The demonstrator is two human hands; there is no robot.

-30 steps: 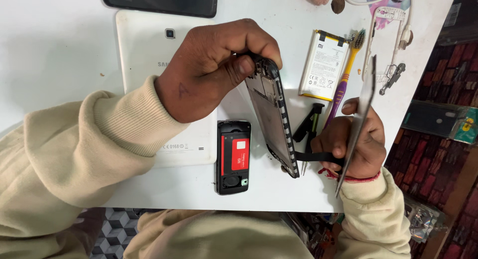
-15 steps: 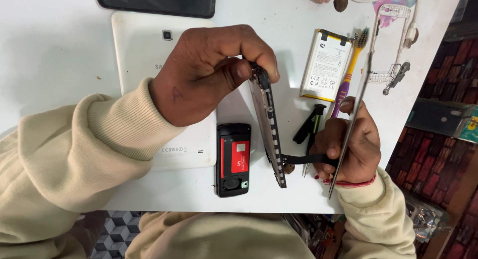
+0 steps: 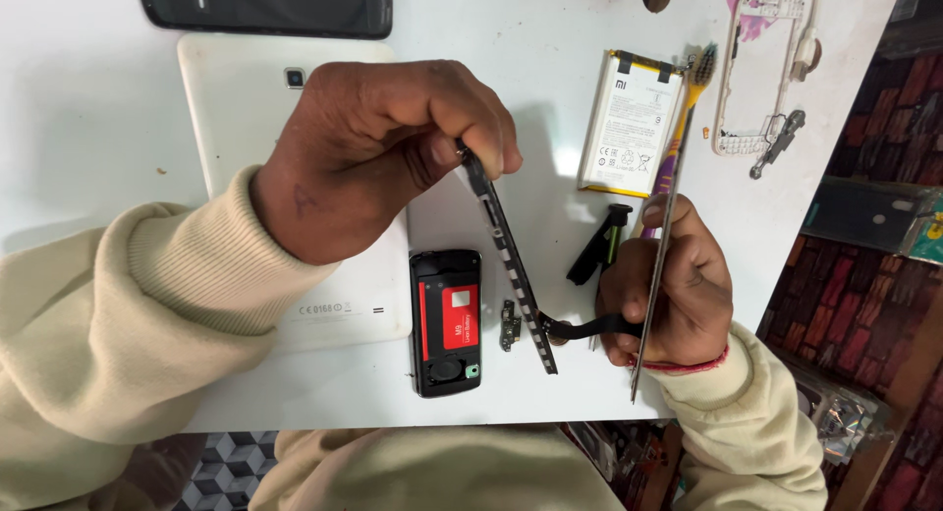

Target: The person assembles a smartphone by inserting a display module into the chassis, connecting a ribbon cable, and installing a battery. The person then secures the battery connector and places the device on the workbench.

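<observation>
My left hand [image 3: 378, 142] grips the top of a dark phone frame [image 3: 508, 255] that stands on edge, tilted, over the white table [image 3: 491, 49]. My right hand [image 3: 668, 285] holds a thin flat panel [image 3: 660, 265] upright against its palm, and its fingers pinch a black flex strip [image 3: 589, 326] that runs to the frame's lower end. A small loose part [image 3: 509, 326] lies on the table just left of the frame's foot.
A small black phone with a red battery [image 3: 445, 322] lies below my left hand. A white tablet [image 3: 246, 108] lies face down, a dark tablet [image 3: 265, 5] beyond it. A white battery [image 3: 629, 123], a toothbrush [image 3: 688, 98], a black tool [image 3: 599, 244] and a white phone frame [image 3: 761, 69] sit at right.
The phone frame has turned more edge-on and its lower end has swung slightly right. My right hand has shifted its grip along the black strip while keeping the thin panel.
</observation>
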